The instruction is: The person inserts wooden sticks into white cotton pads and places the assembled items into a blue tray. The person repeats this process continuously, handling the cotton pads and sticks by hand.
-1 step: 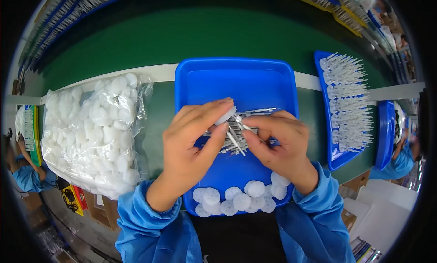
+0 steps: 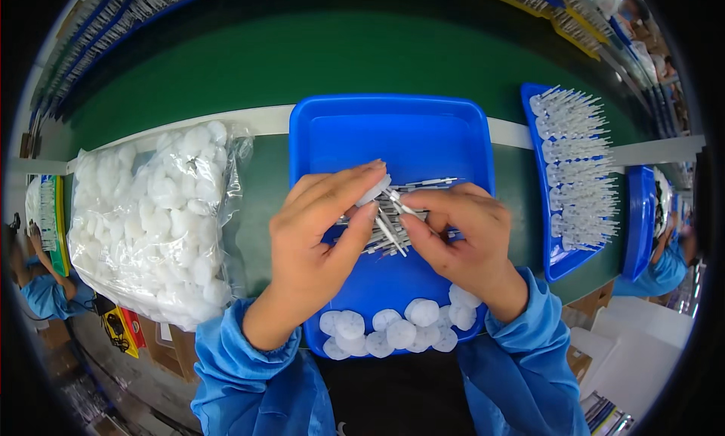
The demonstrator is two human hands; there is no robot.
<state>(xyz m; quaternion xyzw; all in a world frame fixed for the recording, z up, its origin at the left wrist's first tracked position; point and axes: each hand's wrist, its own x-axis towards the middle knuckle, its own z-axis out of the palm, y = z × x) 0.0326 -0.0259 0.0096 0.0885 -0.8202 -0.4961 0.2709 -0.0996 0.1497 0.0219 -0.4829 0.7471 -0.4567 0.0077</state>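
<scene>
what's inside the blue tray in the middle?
The blue tray holds a pile of thin grey sticks mid-tray and white round caps along its near edge. The left hand and right hand cover part of the sticks, so their count is hidden.

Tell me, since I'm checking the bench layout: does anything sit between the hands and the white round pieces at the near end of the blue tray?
Nothing visible does. The left hand and right hand work a bundle of thin grey sticks over the blue tray; the white round pieces lie just below the wrists on bare tray floor.
</scene>
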